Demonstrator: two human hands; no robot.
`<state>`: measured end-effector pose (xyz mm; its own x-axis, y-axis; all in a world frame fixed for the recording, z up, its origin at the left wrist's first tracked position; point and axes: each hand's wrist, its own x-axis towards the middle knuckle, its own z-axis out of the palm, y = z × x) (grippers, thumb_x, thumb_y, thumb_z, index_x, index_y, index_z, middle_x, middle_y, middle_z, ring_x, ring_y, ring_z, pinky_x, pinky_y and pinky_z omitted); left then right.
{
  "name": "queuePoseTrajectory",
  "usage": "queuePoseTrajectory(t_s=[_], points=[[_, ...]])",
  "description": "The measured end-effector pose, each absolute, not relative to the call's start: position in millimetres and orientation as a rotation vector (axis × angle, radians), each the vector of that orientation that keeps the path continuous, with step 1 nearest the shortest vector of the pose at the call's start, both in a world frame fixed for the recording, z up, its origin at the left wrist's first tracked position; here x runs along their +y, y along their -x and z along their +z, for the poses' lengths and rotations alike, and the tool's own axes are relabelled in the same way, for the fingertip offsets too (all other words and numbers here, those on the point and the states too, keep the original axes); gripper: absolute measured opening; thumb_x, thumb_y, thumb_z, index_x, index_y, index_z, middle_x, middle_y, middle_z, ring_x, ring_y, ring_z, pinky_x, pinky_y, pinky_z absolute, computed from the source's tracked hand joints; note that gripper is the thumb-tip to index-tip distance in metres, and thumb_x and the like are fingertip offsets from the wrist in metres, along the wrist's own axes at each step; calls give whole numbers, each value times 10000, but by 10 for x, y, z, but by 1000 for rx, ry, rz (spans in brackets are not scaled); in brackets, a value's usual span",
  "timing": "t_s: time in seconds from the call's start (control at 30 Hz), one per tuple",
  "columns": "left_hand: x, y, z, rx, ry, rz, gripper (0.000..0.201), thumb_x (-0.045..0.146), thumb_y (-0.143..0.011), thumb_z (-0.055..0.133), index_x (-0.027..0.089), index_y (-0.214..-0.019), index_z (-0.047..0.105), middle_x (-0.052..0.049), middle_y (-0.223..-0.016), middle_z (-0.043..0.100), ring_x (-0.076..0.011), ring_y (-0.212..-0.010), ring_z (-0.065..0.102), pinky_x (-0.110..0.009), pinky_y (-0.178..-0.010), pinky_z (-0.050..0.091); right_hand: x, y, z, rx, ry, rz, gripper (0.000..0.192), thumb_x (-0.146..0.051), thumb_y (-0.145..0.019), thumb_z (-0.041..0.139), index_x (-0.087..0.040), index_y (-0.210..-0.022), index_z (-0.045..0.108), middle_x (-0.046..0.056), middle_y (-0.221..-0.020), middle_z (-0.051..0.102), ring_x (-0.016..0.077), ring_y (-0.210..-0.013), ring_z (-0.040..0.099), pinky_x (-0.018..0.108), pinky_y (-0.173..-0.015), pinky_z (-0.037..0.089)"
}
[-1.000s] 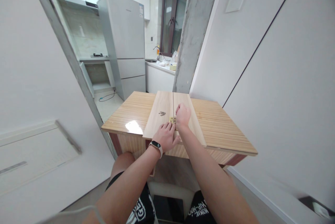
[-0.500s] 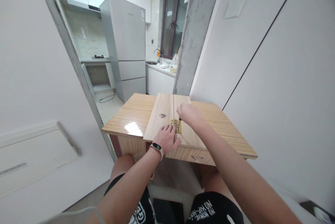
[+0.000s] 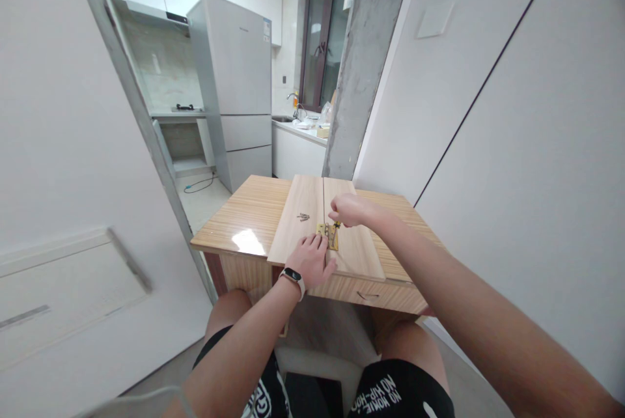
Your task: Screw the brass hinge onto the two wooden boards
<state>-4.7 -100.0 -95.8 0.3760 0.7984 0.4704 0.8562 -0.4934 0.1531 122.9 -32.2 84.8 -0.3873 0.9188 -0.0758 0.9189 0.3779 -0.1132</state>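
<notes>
Two pale wooden boards (image 3: pixel 297 242) lie side by side on the desk, with a dark seam between them. A brass hinge (image 3: pixel 333 242) straddles that seam near the front. My left hand (image 3: pixel 310 258) lies with fingers outstretched on the boards, its fingertips at the hinge's left edge. Above the hinge, my right hand (image 3: pixel 349 209) is closed round the handle of a screwdriver (image 3: pixel 336 224), mostly covered by the fingers; its shaft points down at the hinge's right leaf. A small pile of screws (image 3: pixel 303 217) rests on the left board.
The boards sit across a striped wooden desk (image 3: pixel 234 216) with a drawer handle (image 3: pixel 367 295) at its front. My knees are under it. A white wall (image 3: pixel 512 209) rises on the right; a fridge (image 3: pixel 239 66) and kitchen counter stand beyond.
My right wrist and forearm have turned, the elbow swinging outward to the right, while the fist stays above the hinge. My left hand has kept its place.
</notes>
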Motion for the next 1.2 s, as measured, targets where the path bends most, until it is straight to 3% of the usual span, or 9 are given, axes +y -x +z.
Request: queuePoseTrajectory(t_s=[0.2, 0.47, 0.63, 0.77, 0.97, 1.07, 1.2], points=[[-1000, 45, -956, -1511, 2515, -759, 596, 519, -975, 396, 134, -1425, 468, -193, -1418, 539, -341, -1310, 471, -519, -1084, 348, -327, -1322, 880, 2724, -1547, -222, 252, -221, -675, 811, -224, -554, 590, -9, -574, 609, 179, -704, 612, 257, -652, 378], [-1013, 36, -946, -1531, 2513, -745, 594, 511, -973, 395, 143, -1434, 459, -188, -1417, 537, -337, -1318, 460, -518, -1083, 345, -256, -1350, 845, 2521, -1774, -191, 449, -509, -699, 829, -208, -513, 553, 6, -421, 522, 193, -549, 610, 284, -629, 440], [-1020, 30, -935, -1516, 2500, -748, 587, 511, -973, 402, 135, -1418, 473, -189, -1406, 546, -332, -1311, 470, -508, -1090, 345, -242, -1329, 844, 2343, -1668, -248, 364, -362, -804, 735, -168, -516, 625, 28, -393, 534, 204, -552, 617, 302, -665, 457], [-1020, 30, -935, -1510, 2507, -754, 580, 504, -976, 398, 143, -1424, 469, -182, -1404, 550, -330, -1314, 473, -504, -1088, 350, -268, -1341, 840, 2540, -1624, -131, 334, -247, -706, 812, -196, -484, 568, 30, -474, 575, 226, -713, 659, 303, -734, 446], [-1008, 28, -958, -1509, 2507, -759, 599, 508, -974, 402, 133, -1439, 458, -187, -1406, 550, -335, -1318, 469, -506, -1094, 348, -271, -1402, 800, 2653, -1604, -213, 282, -157, -587, 865, -219, -531, 596, -20, -542, 587, 195, -734, 636, 275, -703, 415], [-1007, 28, -961, -1511, 2501, -760, 596, 508, -973, 405, 135, -1434, 463, -183, -1398, 556, -334, -1316, 471, -504, -1093, 349, -272, -1429, 779, 2709, -1532, -217, 214, -178, -611, 858, -225, -629, 650, -2, -666, 672, 189, -773, 642, 264, -692, 407], [-1009, 30, -960, -1507, 2503, -755, 600, 512, -972, 407, 127, -1428, 467, -189, -1397, 553, -333, -1315, 471, -499, -1094, 351, -319, -1418, 800, 2657, -1634, -80, 227, -345, -711, 841, -196, -698, 670, 71, -750, 713, 227, -821, 667, 283, -705, 426]])
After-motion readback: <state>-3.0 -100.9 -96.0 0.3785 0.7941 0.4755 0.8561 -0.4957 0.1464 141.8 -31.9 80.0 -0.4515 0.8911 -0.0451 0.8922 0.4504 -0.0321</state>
